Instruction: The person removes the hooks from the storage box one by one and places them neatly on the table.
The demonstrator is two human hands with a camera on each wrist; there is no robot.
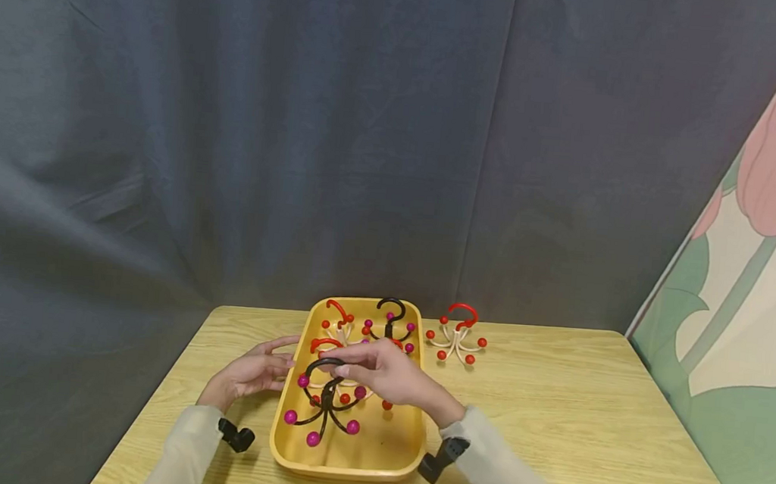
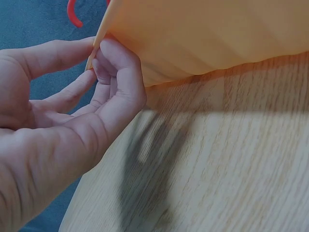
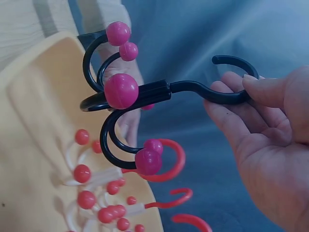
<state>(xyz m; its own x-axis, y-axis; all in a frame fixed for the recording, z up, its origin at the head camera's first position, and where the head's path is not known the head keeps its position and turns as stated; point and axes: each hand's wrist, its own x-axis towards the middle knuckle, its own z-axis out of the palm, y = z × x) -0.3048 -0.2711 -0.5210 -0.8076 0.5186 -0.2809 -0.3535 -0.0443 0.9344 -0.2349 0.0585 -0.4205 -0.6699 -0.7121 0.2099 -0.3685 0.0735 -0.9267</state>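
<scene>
My right hand [image 1: 380, 374] pinches the hook of a black hook hanger [image 1: 328, 398] between thumb and fingers. Its curved arms end in magenta balls and hang over a yellow tray [image 1: 345, 473]. The right wrist view shows the thumb on the black hook [image 3: 231, 96]. At the tray's left side is my left hand [image 1: 251, 372], its fingers gripping the rim; in the left wrist view they bend against the tray wall [image 2: 217, 34]. Inside the tray lie several white hangers with red hooks and balls, partly hidden by my right hand. Another black hanger [image 1: 389, 327] lies at the back right.
One white hanger with a red hook [image 1: 455, 342] rests on the wooden table [image 1: 552, 422], right of the tray. A dark curtain [image 1: 369, 134] hangs behind the table. A flower-patterned panel [image 1: 753, 301] borders the right side.
</scene>
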